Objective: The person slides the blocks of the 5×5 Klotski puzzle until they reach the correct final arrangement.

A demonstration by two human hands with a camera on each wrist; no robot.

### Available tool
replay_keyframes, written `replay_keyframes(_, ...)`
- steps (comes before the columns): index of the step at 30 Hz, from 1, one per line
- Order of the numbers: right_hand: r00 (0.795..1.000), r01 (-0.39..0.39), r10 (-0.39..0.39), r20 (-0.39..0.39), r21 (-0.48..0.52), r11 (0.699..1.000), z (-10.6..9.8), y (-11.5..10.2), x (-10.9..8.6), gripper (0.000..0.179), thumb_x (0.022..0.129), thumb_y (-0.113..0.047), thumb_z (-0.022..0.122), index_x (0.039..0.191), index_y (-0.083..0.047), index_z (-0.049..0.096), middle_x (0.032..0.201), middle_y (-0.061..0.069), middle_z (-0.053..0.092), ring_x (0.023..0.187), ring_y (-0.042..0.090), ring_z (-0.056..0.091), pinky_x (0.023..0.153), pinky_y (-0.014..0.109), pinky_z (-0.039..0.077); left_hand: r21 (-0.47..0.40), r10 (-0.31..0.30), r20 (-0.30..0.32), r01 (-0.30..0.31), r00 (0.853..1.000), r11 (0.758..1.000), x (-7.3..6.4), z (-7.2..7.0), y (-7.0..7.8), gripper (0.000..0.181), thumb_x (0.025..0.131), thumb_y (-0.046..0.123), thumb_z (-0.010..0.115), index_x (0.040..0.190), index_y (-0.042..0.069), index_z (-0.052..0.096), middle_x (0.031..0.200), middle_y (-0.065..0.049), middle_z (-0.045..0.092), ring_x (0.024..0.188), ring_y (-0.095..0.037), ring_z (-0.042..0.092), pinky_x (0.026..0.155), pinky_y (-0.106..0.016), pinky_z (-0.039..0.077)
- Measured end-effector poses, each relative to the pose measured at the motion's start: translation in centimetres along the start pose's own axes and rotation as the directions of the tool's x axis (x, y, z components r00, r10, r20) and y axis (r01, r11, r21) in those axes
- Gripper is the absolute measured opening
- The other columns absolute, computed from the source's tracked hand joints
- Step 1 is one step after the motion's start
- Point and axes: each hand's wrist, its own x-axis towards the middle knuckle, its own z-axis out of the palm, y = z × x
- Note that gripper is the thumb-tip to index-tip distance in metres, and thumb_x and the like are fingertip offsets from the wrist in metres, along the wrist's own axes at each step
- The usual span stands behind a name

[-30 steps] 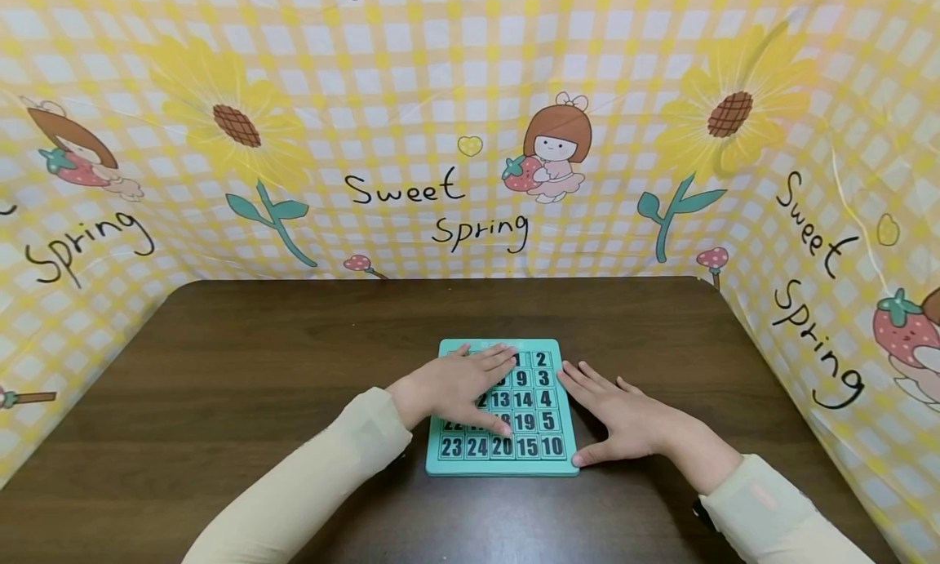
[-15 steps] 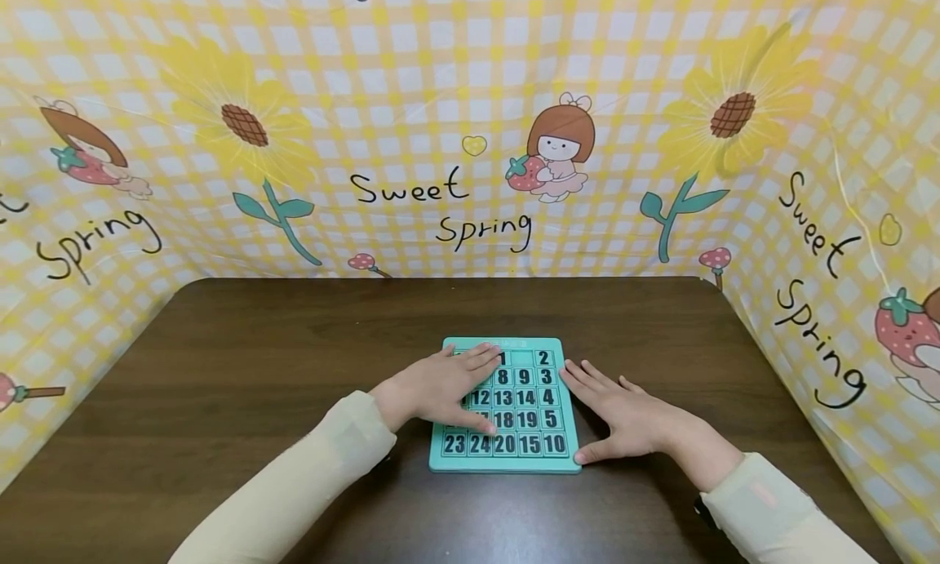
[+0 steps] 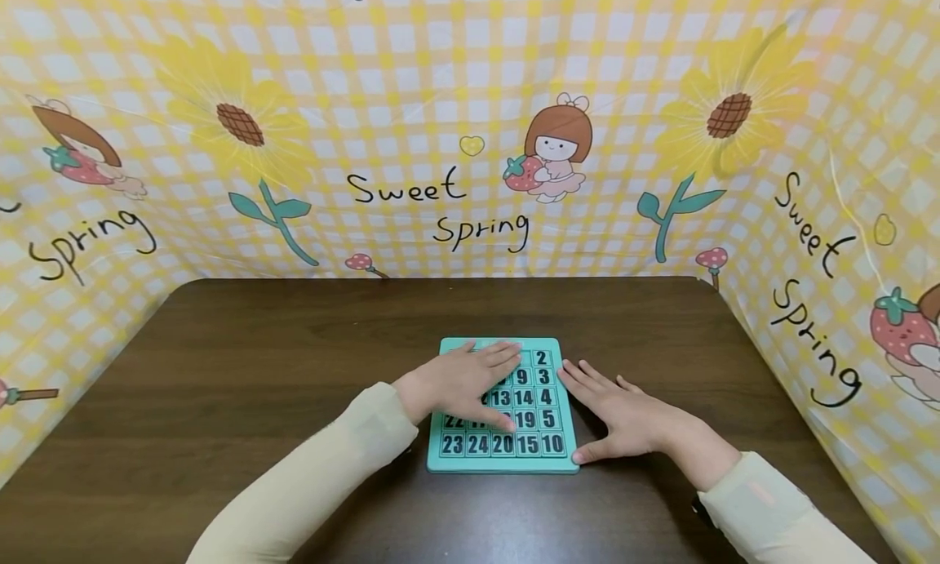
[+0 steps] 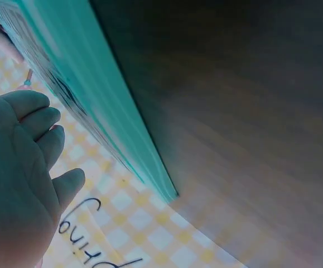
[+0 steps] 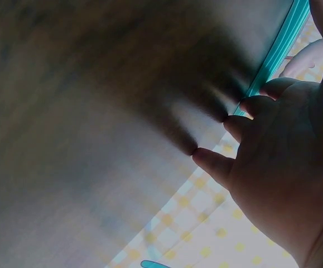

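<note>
A turquoise number slide puzzle point(image 3: 503, 464) lies flat on the brown table, its black-numbered tiles in a square grid. My left hand point(image 3: 466, 382) is spread over its left and upper part, fingers straight, covering several tiles; the fingertips reach the top row, left of tile 2 point(image 3: 541, 357). Whether they press a tile cannot be seen. My right hand point(image 3: 627, 421) lies along the puzzle's right side, thumb at the lower right corner and straight fingers at the upper right edge. In the right wrist view, fingertips point(image 5: 197, 152) of the right hand touch the table.
The brown table point(image 3: 294, 344) extends around the puzzle on every side. A yellow checked cloth point(image 3: 411, 99) with sunflowers and "Sweet Spring" lettering stands behind it and along both sides.
Tile 1 slid one cell left along the top row, leaving a gap beside tile 2. My left hand drew left, then came back right over the puzzle. My right hand stayed put.
</note>
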Motion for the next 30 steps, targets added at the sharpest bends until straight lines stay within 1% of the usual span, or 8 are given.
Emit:
replay_keyframes(5, 1.000, -0.001, 0.001, -0.002, -0.008, 1.000, 0.0, 0.0, 0.1, 0.114, 0.079, -0.072, 0.066, 0.162, -0.016, 0.010, 0.169, 0.003, 0.007, 0.156, 0.033, 0.006, 0.112, 0.075, 0.016, 0.027, 0.013, 0.011, -0.013, 1.000, 1.000, 1.1, -0.3, 0.6, 0.104, 0.085, 0.082, 0.044, 0.161, 0.016, 0.016, 0.169, 0.001, 0.009, 0.157, -0.017, 0.007, 0.124, -0.053, 0.015)
replay_keyframes(8, 1.000, 0.005, -0.005, -0.003, -0.004, 1.000, -0.1, 0.1, 0.0, 0.114, 0.080, -0.072, 0.065, 0.161, -0.015, 0.011, 0.169, 0.004, 0.007, 0.156, 0.034, 0.006, 0.111, 0.076, 0.017, 0.024, 0.016, 0.018, -0.016, 1.000, 1.000, 1.5, -0.5, 0.9, 0.104, 0.085, 0.082, 0.045, 0.161, 0.017, 0.015, 0.169, 0.001, 0.008, 0.157, -0.015, 0.006, 0.125, -0.053, 0.014)
replay_keyframes(15, 1.000, -0.001, 0.001, 0.008, -0.001, 1.000, -0.1, 0.1, 0.0, 0.114, 0.080, -0.072, 0.065, 0.162, -0.015, 0.010, 0.169, 0.003, 0.005, 0.156, 0.033, 0.005, 0.112, 0.075, 0.016, 0.013, 0.021, 0.035, -0.022, 0.999, 1.000, 2.3, -0.4, 1.1, 0.104, 0.085, 0.081, 0.045, 0.161, 0.018, 0.014, 0.169, 0.003, 0.007, 0.156, -0.014, 0.005, 0.125, -0.053, 0.014)
replay_keyframes(20, 1.000, -0.006, 0.006, 0.013, -0.003, 1.000, 0.0, 0.0, 0.0, 0.114, 0.080, -0.070, 0.067, 0.162, -0.016, 0.010, 0.169, 0.002, 0.005, 0.156, 0.032, 0.004, 0.113, 0.075, 0.016, 0.017, 0.021, 0.047, -0.022, 0.999, 1.000, 2.3, -0.2, 1.0, 0.104, 0.085, 0.082, 0.044, 0.161, 0.019, 0.013, 0.169, 0.004, 0.006, 0.156, -0.013, 0.005, 0.125, -0.052, 0.014)
replay_keyframes(23, 1.000, -0.002, 0.002, 0.006, -0.003, 1.000, 0.0, 0.1, 0.0, 0.113, 0.080, -0.070, 0.067, 0.161, -0.015, 0.011, 0.169, 0.004, 0.007, 0.156, 0.034, 0.005, 0.111, 0.076, 0.016, 0.027, 0.015, 0.047, -0.016, 0.999, 1.000, 2.2, -0.2, 0.9, 0.104, 0.085, 0.083, 0.043, 0.161, 0.019, 0.014, 0.169, 0.004, 0.006, 0.156, -0.013, 0.005, 0.125, -0.053, 0.014)
replay_keyframes(30, 1.000, -0.009, 0.009, 0.001, -0.009, 1.000, 0.0, 0.0, 0.1, 0.114, 0.079, -0.070, 0.068, 0.161, -0.016, 0.012, 0.169, 0.003, 0.006, 0.156, 0.032, 0.005, 0.112, 0.075, 0.017, 0.030, -0.006, 0.049, 0.004, 0.999, 1.000, 1.3, 0.1, 0.1, 0.104, 0.084, 0.083, 0.043, 0.161, 0.019, 0.016, 0.169, 0.004, 0.007, 0.156, -0.014, 0.006, 0.124, -0.054, 0.015)
